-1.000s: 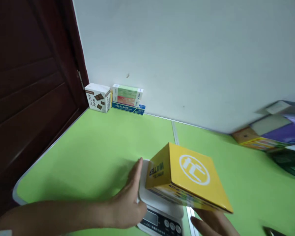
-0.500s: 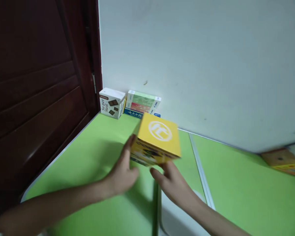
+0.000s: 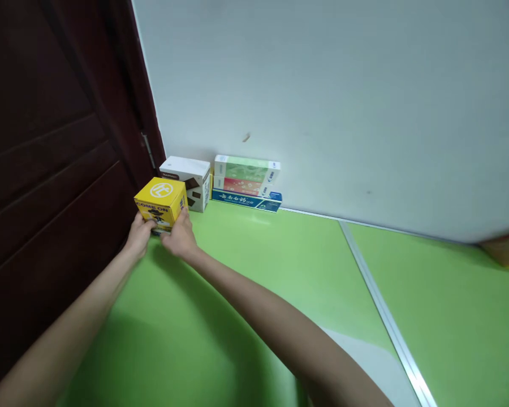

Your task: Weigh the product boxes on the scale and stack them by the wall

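A yellow box (image 3: 161,203) with a white round logo on top and "COME ON" on its side stands at the far left of the green table (image 3: 258,265), just in front of a white chocolate-print box (image 3: 189,176). My left hand (image 3: 139,236) grips its lower left side. My right hand (image 3: 178,236) holds its lower right side. Both arms stretch far forward.
Against the white wall lies a stack of flat boxes, green on top and blue at the bottom (image 3: 246,182). A dark brown door (image 3: 46,141) borders the table's left edge. A metal seam (image 3: 382,311) crosses the table. A white patch (image 3: 365,362) shows near my right arm.
Both hands carried the yellow box from above the white scale, forward and to the left, to the table's far left corner beside the chocolate-print box. The scale has left the view.
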### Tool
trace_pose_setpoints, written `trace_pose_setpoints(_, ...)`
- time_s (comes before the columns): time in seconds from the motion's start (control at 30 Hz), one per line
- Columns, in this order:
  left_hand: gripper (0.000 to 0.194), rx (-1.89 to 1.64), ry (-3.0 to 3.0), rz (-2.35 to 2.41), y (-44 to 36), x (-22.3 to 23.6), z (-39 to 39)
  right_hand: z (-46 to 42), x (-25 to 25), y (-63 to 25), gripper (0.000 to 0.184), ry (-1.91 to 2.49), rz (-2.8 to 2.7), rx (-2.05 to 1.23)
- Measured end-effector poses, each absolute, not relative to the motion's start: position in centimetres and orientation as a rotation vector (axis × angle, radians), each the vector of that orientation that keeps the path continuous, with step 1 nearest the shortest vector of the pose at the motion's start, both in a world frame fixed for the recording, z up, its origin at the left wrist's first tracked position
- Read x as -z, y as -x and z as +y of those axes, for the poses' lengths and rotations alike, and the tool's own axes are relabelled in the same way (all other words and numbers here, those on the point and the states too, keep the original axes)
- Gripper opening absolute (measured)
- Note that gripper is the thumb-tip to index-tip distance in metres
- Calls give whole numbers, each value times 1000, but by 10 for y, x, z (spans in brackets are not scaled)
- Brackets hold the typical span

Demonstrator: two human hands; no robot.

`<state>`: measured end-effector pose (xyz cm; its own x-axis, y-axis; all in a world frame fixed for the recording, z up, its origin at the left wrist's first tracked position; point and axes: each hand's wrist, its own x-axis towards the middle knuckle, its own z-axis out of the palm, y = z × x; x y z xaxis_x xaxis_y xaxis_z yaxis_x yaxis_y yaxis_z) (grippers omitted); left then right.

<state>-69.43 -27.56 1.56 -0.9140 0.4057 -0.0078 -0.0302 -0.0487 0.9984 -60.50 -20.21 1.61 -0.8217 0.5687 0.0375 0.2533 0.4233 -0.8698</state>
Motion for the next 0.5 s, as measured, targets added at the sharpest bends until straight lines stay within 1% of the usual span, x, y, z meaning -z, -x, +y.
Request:
trace_pose_setpoints(0.07,38,-2034,-370,1939,704,-10,-271,-200,-13,613,98,765,-2385,-1335)
trace_pose_setpoints(0.23,37,-2050,-347,1984,719,-1,-253,-186,5,622,86,674,-2382,-1221)
trace_pose_setpoints(0.37,41,-2037,-352,2044,723,2,-238,-173,24,628,78,700,-2279,-1278)
trace_pose_setpoints(0.5,44,-2005,-338,2137,725,3,-228,-168,38,630,75,743,-2205,-1313)
